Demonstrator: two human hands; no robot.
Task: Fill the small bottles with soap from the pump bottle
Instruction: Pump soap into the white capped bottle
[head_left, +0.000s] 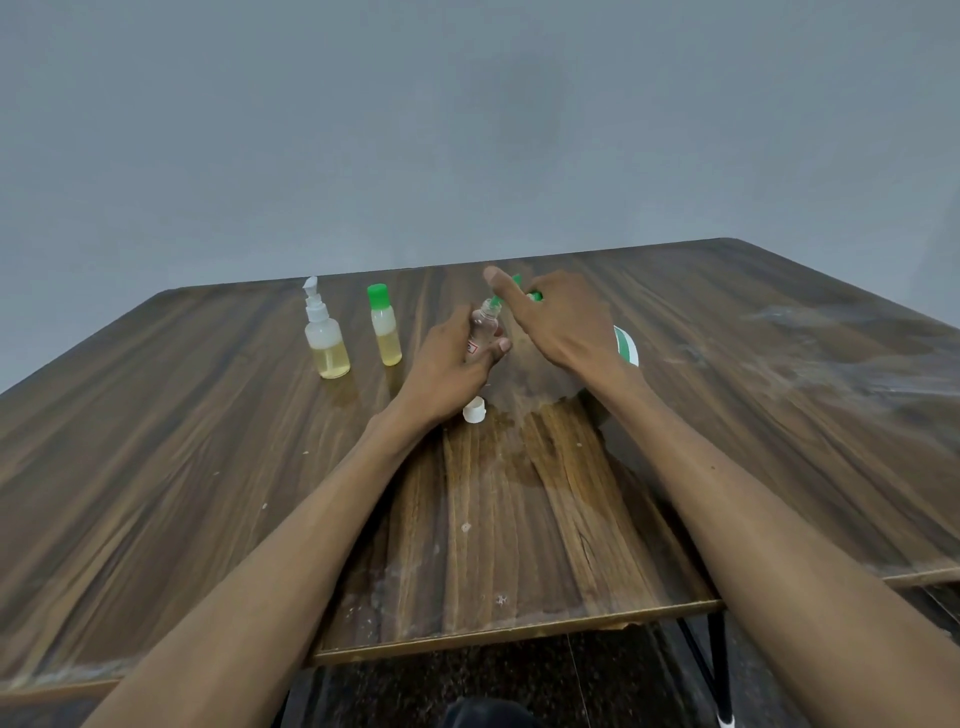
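The bench (208, 467) is wood-grain laminate, glossy, with scuffed whitish patches at the right of the frame and a chipped near edge. The pump bottle (326, 343) and the green-capped small bottle (387, 332) look like translucent smooth plastic. The loose white cap (474, 409) is matt plastic. The wall (467, 130) behind is plain, matt grey.

You have a clear small bottle (483, 332) uncapped and tilted, with a green pump nozzle (501, 297) at its mouth. Its white cap (474, 409) lies nearer you on the wood. To the left stand a green-capped bottle (385, 325) and a white-pump bottle (324, 332), both upright, holding yellowish soap.
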